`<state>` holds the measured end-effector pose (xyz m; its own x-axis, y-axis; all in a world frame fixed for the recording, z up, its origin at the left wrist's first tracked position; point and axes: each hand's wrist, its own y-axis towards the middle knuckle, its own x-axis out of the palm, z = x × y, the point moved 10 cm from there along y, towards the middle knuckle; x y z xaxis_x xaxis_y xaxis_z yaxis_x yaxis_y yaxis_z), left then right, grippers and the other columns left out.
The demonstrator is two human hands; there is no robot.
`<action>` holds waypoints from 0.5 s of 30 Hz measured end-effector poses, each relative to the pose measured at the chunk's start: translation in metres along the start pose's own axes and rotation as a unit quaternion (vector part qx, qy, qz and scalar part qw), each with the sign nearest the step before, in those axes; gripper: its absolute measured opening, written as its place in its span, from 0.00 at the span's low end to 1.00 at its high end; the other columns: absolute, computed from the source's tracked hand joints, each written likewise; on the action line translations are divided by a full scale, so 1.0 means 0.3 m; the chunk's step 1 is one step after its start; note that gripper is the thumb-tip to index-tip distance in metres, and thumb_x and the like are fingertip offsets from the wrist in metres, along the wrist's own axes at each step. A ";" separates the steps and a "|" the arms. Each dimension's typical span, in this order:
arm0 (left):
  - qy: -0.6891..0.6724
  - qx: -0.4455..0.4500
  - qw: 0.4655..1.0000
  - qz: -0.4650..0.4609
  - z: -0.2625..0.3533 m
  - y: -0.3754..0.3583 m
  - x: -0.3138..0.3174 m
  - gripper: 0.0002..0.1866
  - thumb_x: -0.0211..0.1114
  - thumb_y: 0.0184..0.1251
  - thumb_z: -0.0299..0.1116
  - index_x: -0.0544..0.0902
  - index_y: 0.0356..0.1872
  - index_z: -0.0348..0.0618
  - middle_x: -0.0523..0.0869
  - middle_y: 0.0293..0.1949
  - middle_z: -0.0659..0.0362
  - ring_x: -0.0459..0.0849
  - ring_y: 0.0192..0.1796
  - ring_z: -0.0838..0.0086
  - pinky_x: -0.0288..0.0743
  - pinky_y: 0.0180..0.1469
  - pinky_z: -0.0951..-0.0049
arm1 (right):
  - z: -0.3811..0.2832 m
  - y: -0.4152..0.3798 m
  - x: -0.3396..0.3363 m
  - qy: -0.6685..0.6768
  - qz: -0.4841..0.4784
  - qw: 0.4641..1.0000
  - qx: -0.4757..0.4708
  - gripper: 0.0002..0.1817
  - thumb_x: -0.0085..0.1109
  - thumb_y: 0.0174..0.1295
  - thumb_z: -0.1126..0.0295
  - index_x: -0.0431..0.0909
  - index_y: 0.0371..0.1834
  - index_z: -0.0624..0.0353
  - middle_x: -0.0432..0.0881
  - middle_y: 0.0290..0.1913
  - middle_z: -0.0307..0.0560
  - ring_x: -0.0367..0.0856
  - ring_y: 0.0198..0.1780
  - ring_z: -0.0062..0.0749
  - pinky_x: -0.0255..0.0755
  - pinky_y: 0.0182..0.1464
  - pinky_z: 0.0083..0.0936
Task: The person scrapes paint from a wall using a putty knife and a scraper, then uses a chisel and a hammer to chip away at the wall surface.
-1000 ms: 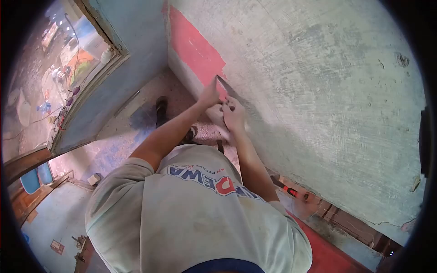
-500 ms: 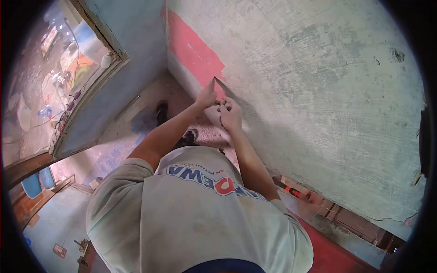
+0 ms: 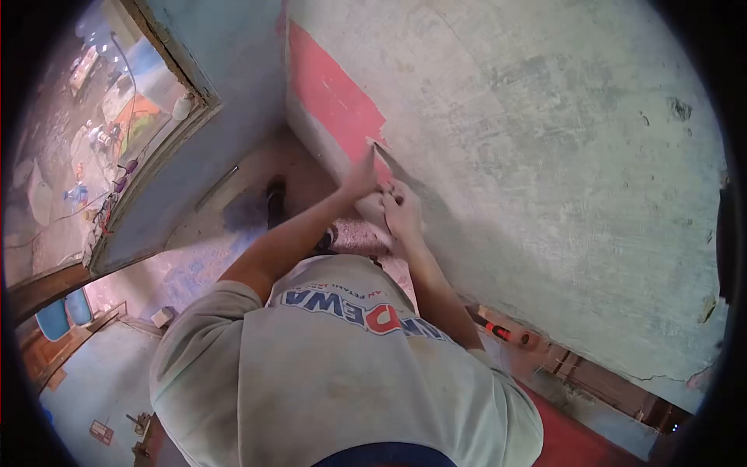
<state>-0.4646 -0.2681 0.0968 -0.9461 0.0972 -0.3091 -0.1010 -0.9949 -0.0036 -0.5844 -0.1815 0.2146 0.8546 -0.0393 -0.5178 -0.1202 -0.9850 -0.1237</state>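
A thin dark-tipped tool (image 3: 377, 145) touches the wall (image 3: 529, 163) at the lower edge of a pink patch (image 3: 334, 89). My left hand (image 3: 359, 177) is closed beside the tool's shaft, its fingers partly hidden against the wall. Close on its right, my right hand (image 3: 401, 208) has its fingers curled together near the tool's lower end. What each hand grips is too small and too covered to make out. Around the pink, the wall is pale and scraped.
An opening at the left shows scattered items and wires, with a wooden frame (image 3: 180, 71) around it. A red-and-black handled tool (image 3: 499, 332) lies at the wall's lower edge. Blue chair-like shapes (image 3: 54, 317) stand at the lower left.
Both hands and the tool tip have moved slightly down and to the right along the wall. My right hand's fingers are now more curled in toward my left hand.
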 end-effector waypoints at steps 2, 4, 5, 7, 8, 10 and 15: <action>0.016 0.058 0.997 0.052 0.022 -0.007 0.004 0.40 0.51 0.64 0.26 0.57 0.81 0.31 0.80 0.63 0.27 0.80 0.66 0.36 0.74 0.68 0.45 | 0.030 -0.035 -0.033 0.034 -0.008 0.997 0.064 0.20 0.62 0.69 0.74 0.81 0.63 0.67 0.87 0.33 0.46 0.85 0.27 0.26 0.77 0.29 0.28; -0.026 0.044 0.998 0.044 0.007 0.008 0.004 0.41 0.51 0.64 0.26 0.57 0.81 0.31 0.80 0.62 0.27 0.80 0.66 0.35 0.73 0.69 0.44 | 0.034 0.051 0.018 -0.006 -0.007 1.000 -0.018 0.20 0.61 0.70 0.74 0.81 0.63 0.67 0.87 0.33 0.45 0.84 0.26 0.26 0.76 0.28 0.27; -0.057 0.001 0.998 0.010 -0.019 0.047 -0.032 0.41 0.51 0.64 0.26 0.56 0.81 0.31 0.80 0.62 0.27 0.79 0.66 0.34 0.72 0.69 0.45 | 0.029 0.084 0.044 -0.027 -0.006 0.998 -0.059 0.19 0.61 0.70 0.74 0.81 0.63 0.68 0.88 0.33 0.45 0.83 0.25 0.25 0.75 0.27 0.27; -0.107 -0.035 0.993 -0.022 -0.080 0.062 -0.027 0.41 0.52 0.64 0.27 0.56 0.82 0.31 0.80 0.61 0.27 0.80 0.65 0.34 0.73 0.69 0.45 | 0.065 0.097 0.094 -0.033 -0.015 0.999 0.014 0.20 0.61 0.71 0.74 0.80 0.64 0.69 0.88 0.33 0.45 0.83 0.24 0.25 0.75 0.28 0.26; -0.125 -0.026 0.992 -0.016 -0.107 0.070 -0.014 0.41 0.53 0.64 0.27 0.56 0.82 0.32 0.81 0.61 0.27 0.80 0.64 0.33 0.74 0.68 0.45 | 0.044 0.102 0.086 -0.037 -0.005 0.999 -0.003 0.20 0.60 0.71 0.74 0.80 0.64 0.69 0.87 0.33 0.45 0.82 0.23 0.24 0.74 0.27 0.26; -0.024 -0.006 0.999 -0.024 -0.010 0.006 -0.001 0.43 0.54 0.65 0.27 0.54 0.83 0.35 0.78 0.63 0.29 0.79 0.65 0.36 0.72 0.68 0.48 | -0.015 0.059 0.023 -0.046 0.030 0.995 -0.082 0.20 0.60 0.72 0.73 0.79 0.66 0.69 0.87 0.31 0.44 0.79 0.21 0.23 0.71 0.25 0.24; -0.056 -0.064 0.992 -0.089 0.321 -0.158 0.012 0.45 0.57 0.66 0.27 0.51 0.84 0.32 0.67 0.78 0.33 0.70 0.78 0.43 0.63 0.80 0.59 | -0.145 -0.192 -0.184 0.127 -0.009 0.989 0.073 0.22 0.60 0.72 0.72 0.79 0.68 0.66 0.88 0.33 0.46 0.78 0.20 0.21 0.69 0.24 0.23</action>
<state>-0.4929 -0.2179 0.1873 -0.9460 0.2665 -0.1847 -0.2362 -0.9566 -0.1706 -0.6028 -0.1300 0.2871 0.9546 -0.0804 -0.2867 -0.1590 -0.9518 -0.2624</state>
